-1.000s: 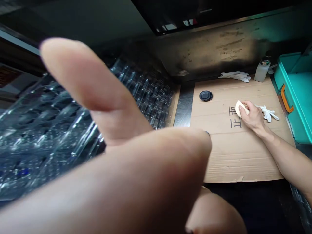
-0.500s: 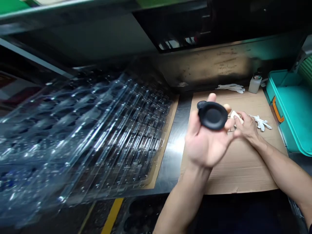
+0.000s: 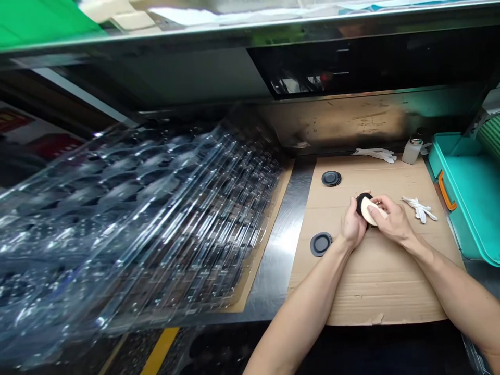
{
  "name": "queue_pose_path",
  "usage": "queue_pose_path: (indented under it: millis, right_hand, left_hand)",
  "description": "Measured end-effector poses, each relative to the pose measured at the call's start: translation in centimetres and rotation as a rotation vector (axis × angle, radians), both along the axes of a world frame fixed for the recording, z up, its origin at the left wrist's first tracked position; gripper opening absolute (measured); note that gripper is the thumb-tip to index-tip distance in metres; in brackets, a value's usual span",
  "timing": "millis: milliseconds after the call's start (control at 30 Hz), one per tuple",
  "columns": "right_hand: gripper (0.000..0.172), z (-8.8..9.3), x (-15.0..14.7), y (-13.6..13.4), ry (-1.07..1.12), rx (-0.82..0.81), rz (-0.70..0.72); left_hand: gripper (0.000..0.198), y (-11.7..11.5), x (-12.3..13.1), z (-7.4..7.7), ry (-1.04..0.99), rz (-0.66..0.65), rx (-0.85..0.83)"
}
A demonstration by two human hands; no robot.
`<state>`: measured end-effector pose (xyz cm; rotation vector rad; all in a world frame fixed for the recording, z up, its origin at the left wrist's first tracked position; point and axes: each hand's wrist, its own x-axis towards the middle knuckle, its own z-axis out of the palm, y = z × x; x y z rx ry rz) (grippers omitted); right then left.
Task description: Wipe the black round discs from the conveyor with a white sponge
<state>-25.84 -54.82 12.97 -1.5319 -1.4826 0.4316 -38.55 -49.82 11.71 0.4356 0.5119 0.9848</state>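
Over the cardboard sheet [image 3: 375,281], my left hand [image 3: 351,226] is closed around a round black dished part [image 3: 363,199], whose far edge shows. A cream round sponge pad [image 3: 368,212] is gripped in my right hand [image 3: 394,221] and lies against the black part, covering much of it. My left fingers are mostly hidden behind the two things. To the left on the cardboard lie two more spots of dark discs: a black disc [image 3: 331,178] farther back, perhaps with another under it, and a ringed disc [image 3: 321,244] beside my left forearm.
Stacked clear plastic trays [image 3: 187,208] fill the left side. White gloves [image 3: 420,209] lie right of my hands, and another glove [image 3: 375,154] at the back beside a pump bottle [image 3: 412,149]. A teal bin [image 3: 469,192] with an orange handle stands at right.
My left hand has lowered from an open-palm hold near the camera and brought the black part to the sponge pad in my right hand. The view has tilted up slightly, and the discs on the cardboard are uncovered.
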Motion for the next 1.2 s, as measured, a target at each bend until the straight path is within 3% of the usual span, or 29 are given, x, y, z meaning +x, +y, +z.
queue_pose_path:
  millis: [67, 167, 233, 467, 700, 967, 1067, 1200]
  right_hand:
    - [0.03, 0.1, 0.1, 0.0, -0.066, -0.025, -0.028]
    - [0.033, -0.3, 1.2, 0.3, -0.191, -0.027, -0.259]
    - [0.035, -0.6, 2.0, 0.6, -0.218, -0.047, -0.315]
    - [0.035, -1.6, 2.5, 0.9, -0.251, -0.099, -0.273]
    - [0.037, -1.2, 2.6, 1.0, -0.235, -0.125, -0.281]
    - [0.036, -1.5, 2.7, 1.1, -0.239, -0.118, -0.269]
    - [0.037, -1.5, 2.8, 1.0, -0.248, -0.12, -0.258]
    - [0.037, -1.3, 2.8, 1.0, -0.254, -0.134, -0.245]
  left_hand:
    - [0.048, -0.2, 0.3, -0.3, 0.022, 0.005, 0.02]
    - [0.046, -0.1, 0.0, -0.2, 0.067, 0.048, 0.052]
    - [0.045, 0.1, -0.5, 0.2, 0.066, 0.068, 0.059]
    - [0.05, 0.4, -1.7, 2.4, -0.108, -0.085, -0.109]
    - [0.049, 0.3, -1.7, 2.8, -0.154, -0.124, -0.132]
    - [0.037, 0.1, -1.7, 2.1, -0.127, -0.128, 0.028]
    - [0.055, 0.0, -1.5, 1.4, 0.014, -0.026, 0.202]
    - [0.093, -0.4, -1.0, 0.2, 0.376, 0.227, 0.632]
